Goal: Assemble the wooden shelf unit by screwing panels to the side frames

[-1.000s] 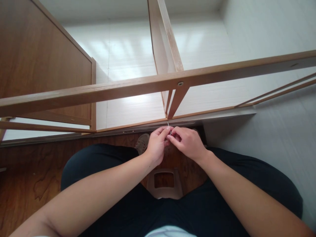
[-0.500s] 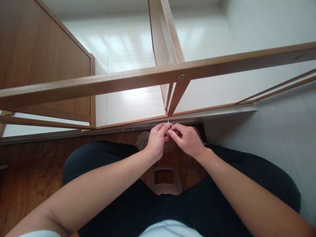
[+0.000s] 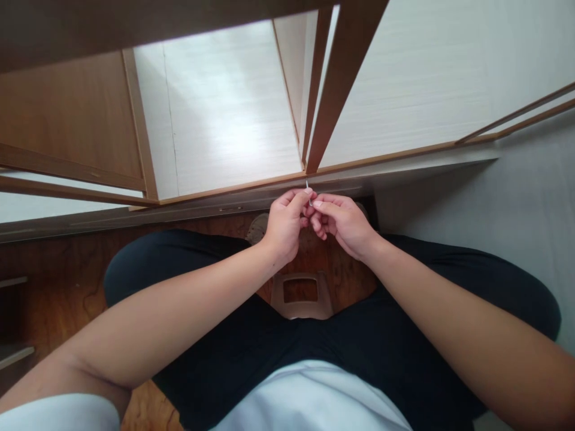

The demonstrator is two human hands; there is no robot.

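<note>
A thin silver hex key (image 3: pixel 308 185) with a bent lower end points up to the bottom of a wooden upright (image 3: pixel 335 84), where it meets the lower rail (image 3: pixel 359 161). Thumb and fingers of my left hand (image 3: pixel 287 218) are closed around its shaft. My right hand (image 3: pixel 344 221) pinches the short bent end between thumb and forefinger, its other fingers curled loosely below. Whatever the key's tip goes into is too small to make out.
A wooden panel (image 3: pixel 67 114) stands at the left, and a dark beam (image 3: pixel 112 30) crosses close overhead. White boards (image 3: pixel 215 120) lie behind the frame. Between my legs is a plastic stool (image 3: pixel 300 308) on the wooden floor (image 3: pixel 67 269).
My view has tipped lower and closer, so the top beam has slid up the picture. The right fingers have loosened and turned, showing the key's bent end.
</note>
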